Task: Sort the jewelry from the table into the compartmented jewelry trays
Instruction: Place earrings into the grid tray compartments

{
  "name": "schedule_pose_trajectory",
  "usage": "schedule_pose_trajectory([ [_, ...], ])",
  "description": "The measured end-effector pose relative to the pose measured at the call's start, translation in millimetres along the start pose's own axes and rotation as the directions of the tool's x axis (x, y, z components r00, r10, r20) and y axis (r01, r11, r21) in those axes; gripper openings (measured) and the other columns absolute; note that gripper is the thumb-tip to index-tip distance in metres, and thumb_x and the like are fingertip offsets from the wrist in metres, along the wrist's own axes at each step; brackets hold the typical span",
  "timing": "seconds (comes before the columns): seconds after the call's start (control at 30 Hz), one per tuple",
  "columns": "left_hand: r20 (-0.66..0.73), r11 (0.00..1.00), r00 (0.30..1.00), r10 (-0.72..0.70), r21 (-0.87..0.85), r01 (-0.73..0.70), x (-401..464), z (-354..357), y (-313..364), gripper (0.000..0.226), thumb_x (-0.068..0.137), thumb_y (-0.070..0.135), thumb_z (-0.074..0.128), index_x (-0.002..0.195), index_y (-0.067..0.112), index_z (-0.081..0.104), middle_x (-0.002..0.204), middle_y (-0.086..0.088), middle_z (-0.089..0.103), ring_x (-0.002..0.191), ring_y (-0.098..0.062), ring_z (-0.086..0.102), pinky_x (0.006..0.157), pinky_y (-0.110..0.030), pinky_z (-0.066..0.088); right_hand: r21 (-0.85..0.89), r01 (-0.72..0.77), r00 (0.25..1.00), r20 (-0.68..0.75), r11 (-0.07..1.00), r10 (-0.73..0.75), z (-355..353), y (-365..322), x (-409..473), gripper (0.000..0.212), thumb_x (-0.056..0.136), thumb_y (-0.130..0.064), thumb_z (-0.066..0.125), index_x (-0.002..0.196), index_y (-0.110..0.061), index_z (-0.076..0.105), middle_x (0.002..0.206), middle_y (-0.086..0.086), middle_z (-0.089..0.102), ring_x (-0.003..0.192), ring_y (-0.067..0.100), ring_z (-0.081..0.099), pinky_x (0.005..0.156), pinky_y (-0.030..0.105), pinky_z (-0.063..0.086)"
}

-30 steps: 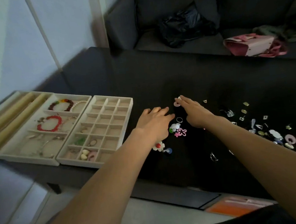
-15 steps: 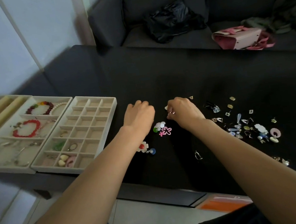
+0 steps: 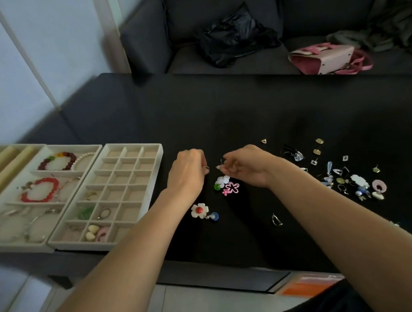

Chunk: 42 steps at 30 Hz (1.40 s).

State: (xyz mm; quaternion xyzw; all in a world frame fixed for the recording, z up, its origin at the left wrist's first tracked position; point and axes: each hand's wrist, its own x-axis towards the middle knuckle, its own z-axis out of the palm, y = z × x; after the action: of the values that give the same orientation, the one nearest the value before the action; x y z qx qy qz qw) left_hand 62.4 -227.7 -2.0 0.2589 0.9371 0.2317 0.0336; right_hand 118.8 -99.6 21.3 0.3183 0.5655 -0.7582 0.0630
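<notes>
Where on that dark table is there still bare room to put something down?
The far half of the table, between the trays and the sofa, is bare. So is the near strip beside the small silver clip. It is crowded to the right, around the earring pile, and between the left hand and right hand.

Both lifted off the black table [image 3: 246,116] since a second ago: left hand [image 3: 189,175] and right hand [image 3: 247,167] now curled, fingertips nearly meeting, pinching a small silver piece [image 3: 219,165] between them.

Cream trays [image 3: 133,145] on a black table [image 3: 221,119]; red bracelet [image 3: 41,190], pink flower charm [image 3: 232,187], pink bag [image 3: 326,58].
</notes>
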Motion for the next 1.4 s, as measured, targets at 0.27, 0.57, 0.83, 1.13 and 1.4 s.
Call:
schedule_pose_trajectory([
  [0.27,-0.06,0.953,0.998,-0.02,-0.304,0.001,-20.3,-50.8,-18.9,0.006,0.088,0.014,0.064,0.086,0.013,0.069,0.072,0.007,0.06,0.067,-0.004,0.057,0.06,-0.012,0.038,0.443,-0.219,0.97,0.193,0.87,0.146,36.2,-9.4,-17.2,0.028,0.091,0.002,0.052,0.118,0.0,0.058,0.103,0.022,0.061,0.075,0.018,0.065,0.057,0.023,0.059],
  [0.57,-0.138,0.982,0.979,-0.149,-0.133,0.131,-48.0,-99.6,-95.0,0.014,0.075,0.015,0.076,0.071,0.018,0.063,0.068,0.004,0.059,0.069,-0.015,0.06,0.061,-0.026,0.039,0.299,-0.176,0.932,0.358,0.938,0.061,114.3,6.1,-32.5,0.011,0.089,0.004,0.056,0.096,0.009,0.062,0.082,0.015,0.063,0.061,0.011,0.065,0.062,0.017,0.056],
  [0.83,-0.117,0.984,0.991,-0.064,0.156,0.082,-72.6,-106.5,-127.4,0.006,0.072,0.018,0.078,0.07,0.022,0.074,0.096,0.001,0.06,0.095,-0.017,0.057,0.081,-0.033,0.049,0.2,-0.089,0.926,0.378,0.976,0.007,154.1,12.0,-26.9,0.008,0.091,0.006,0.054,0.093,0.004,0.061,0.082,0.011,0.06,0.066,0.01,0.063,0.059,0.014,0.055],
  [1.13,-0.05,0.957,0.991,-0.123,0.257,0.132,-78.2,-96.2,-128.6,0.034,0.07,0.013,0.064,0.042,0.027,0.053,0.077,0.004,0.051,0.1,-0.018,0.051,0.088,-0.032,0.044,0.231,-0.076,0.932,0.361,0.97,-0.013,169.5,10.7,-21.6,0.006,0.089,0.004,0.056,0.089,0.003,0.062,0.082,0.011,0.061,0.062,0.008,0.063,0.055,0.013,0.054],
  [1.4,-0.107,0.937,0.988,-0.115,0.318,0.144,-76.1,-89.7,-126.8,0.009,0.075,0.013,0.06,0.066,0.013,0.058,0.105,-0.002,0.054,0.106,-0.022,0.046,0.086,-0.03,0.039,0.201,-0.063,0.939,0.345,0.978,-0.011,169.7,9.0,-20.9,0.007,0.09,0.004,0.056,0.088,0.002,0.062,0.084,0.011,0.06,0.07,0.009,0.06,0.058,0.012,0.055],
])
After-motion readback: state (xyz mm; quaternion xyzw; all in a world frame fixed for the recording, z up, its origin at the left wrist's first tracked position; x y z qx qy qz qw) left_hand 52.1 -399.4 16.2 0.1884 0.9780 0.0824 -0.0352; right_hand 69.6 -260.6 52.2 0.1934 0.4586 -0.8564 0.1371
